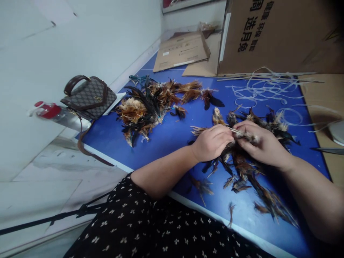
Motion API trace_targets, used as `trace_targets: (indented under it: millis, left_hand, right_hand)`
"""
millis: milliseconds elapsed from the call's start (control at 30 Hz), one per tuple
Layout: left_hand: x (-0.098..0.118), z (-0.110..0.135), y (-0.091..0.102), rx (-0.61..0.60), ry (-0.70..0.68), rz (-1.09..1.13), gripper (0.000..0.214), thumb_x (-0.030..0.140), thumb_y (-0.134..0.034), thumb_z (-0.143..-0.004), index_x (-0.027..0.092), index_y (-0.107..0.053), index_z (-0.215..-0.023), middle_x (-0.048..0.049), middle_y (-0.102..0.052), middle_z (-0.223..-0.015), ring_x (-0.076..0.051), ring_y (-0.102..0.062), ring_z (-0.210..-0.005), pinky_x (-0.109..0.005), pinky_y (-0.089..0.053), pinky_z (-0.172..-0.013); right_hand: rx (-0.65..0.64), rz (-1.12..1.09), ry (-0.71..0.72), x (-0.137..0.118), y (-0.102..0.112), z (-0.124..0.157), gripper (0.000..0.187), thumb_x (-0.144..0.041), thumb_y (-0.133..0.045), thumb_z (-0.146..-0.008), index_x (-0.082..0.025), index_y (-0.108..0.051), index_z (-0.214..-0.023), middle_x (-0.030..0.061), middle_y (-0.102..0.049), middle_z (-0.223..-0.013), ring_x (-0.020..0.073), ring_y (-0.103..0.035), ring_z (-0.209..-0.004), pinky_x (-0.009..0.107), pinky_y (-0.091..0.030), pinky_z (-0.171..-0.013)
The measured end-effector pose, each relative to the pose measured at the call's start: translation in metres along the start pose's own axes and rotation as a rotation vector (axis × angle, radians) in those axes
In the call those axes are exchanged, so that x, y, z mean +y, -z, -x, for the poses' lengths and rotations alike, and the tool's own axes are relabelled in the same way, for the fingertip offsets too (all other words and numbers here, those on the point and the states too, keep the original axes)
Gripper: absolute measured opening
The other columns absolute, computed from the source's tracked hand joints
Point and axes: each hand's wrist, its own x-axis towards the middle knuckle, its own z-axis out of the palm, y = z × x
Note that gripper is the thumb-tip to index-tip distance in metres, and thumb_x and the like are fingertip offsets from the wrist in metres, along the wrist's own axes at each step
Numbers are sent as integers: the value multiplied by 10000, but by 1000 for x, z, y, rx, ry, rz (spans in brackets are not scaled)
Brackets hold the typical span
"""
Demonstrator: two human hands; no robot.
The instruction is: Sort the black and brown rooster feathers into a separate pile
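Observation:
Over the blue tabletop (172, 143) my left hand (213, 142) is closed around a small bunch of feathers, whose light brown tips (198, 130) poke out on its left side. My right hand (259, 143) pinches the pale quill ends (243, 135) of feathers close beside it, and the two hands nearly touch. Fingers hide much of what lies between them. Beneath and around both hands spreads a loose heap of brown and black feathers (243, 165). A few single feathers (230, 211) lie nearer the table's front edge.
Bundled feathers (133, 109) form a pile at the left. White plastic strips (258, 89) tangle behind my right hand. Scissor-like metal blades (329, 150) lie at right. A patterned handbag (91, 95), a red-capped bottle (67, 118), flat cardboard (182, 50) and a large carton (282, 36) stand around.

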Motion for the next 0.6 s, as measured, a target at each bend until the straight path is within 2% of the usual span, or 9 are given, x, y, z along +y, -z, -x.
trace_targets:
  millis: [67, 100, 167, 233, 300, 333, 467, 533, 600]
  left_hand:
    - [-4, 1, -2, 25, 53, -23, 146, 260, -625, -1074, 201, -743, -1011, -147, -785, -1105, -273, -745, -1170, -500, -617, -1099]
    - [-7, 1, -3, 45, 89, -25, 148, 254, -617, -1071, 200, -732, -997, -145, -781, -1082, -273, -742, -1149, -489, -614, -1091]
    - [-10, 2, -7, 95, 182, -10, 130, 242, -618, -1058, 200, -707, -973, -132, -772, -1037, -262, -736, -1081, -462, -610, -1060]
    - [-12, 3, -11, 136, 282, 26, 90, 220, -637, -1033, 201, -683, -958, -113, -762, -992, -247, -729, -1009, -434, -607, -1022]
    - [-11, 4, -15, 141, 371, 68, 47, 182, -654, -1001, 201, -674, -962, -95, -755, -967, -228, -722, -951, -403, -603, -977]
    - [-10, 4, -17, 144, 414, 89, 42, 166, -662, -985, 202, -672, -965, -86, -749, -952, -219, -718, -924, -388, -601, -952]
    - [-4, 4, -24, 173, 576, 197, 67, 166, -708, -960, 208, -657, -961, -36, -705, -842, -179, -691, -780, -334, -585, -822]
    - [-1, 3, -26, 213, 647, 292, 61, 205, -699, -990, 211, -641, -972, -19, -692, -796, -161, -675, -691, -311, -566, -732]
    - [2, 2, -27, 257, 676, 365, 60, 236, -685, -1019, 212, -635, -996, -14, -695, -782, -155, -682, -669, -298, -560, -699]
  right_hand:
    - [77, 171, 109, 1, -3, 1, 19, -243, -650, -1033, -229, -641, -1043, 140, -705, -1215, 295, -703, -1183, 425, -583, -1025]
    - [104, 268, 137, 2, -4, 2, 72, -227, -649, -1006, -226, -623, -1073, 165, -687, -1277, 318, -688, -1232, 437, -594, -998]
    - [124, 461, 146, 3, -6, 5, 165, -230, -643, -973, -214, -609, -1134, 217, -639, -1409, 349, -675, -1266, 411, -612, -827]
    - [112, 636, 126, 2, -7, 10, 208, -249, -632, -977, -202, -617, -1179, 244, -603, -1497, 361, -680, -1271, 353, -541, -615]
    - [113, 774, 145, 2, -9, 15, 207, -270, -619, -1019, -201, -640, -1213, 239, -621, -1501, 350, -703, -1243, 331, -465, -521]
    - [119, 827, 164, 2, -10, 18, 203, -281, -614, -1047, -207, -657, -1232, 230, -646, -1480, 341, -716, -1222, 336, -470, -526]
    - [145, 898, 160, 6, -15, 25, 217, -281, -590, -1103, -234, -720, -1270, 195, -725, -1406, 304, -766, -1078, 371, -541, -643]
    - [164, 854, 111, 9, -19, 25, 222, -283, -587, -1091, -220, -728, -1251, 176, -758, -1366, 287, -781, -1006, 367, -515, -633]
    - [203, 751, 37, 12, -21, 24, 228, -329, -611, -1042, -206, -729, -1194, 154, -800, -1230, 284, -786, -942, 361, -502, -635]
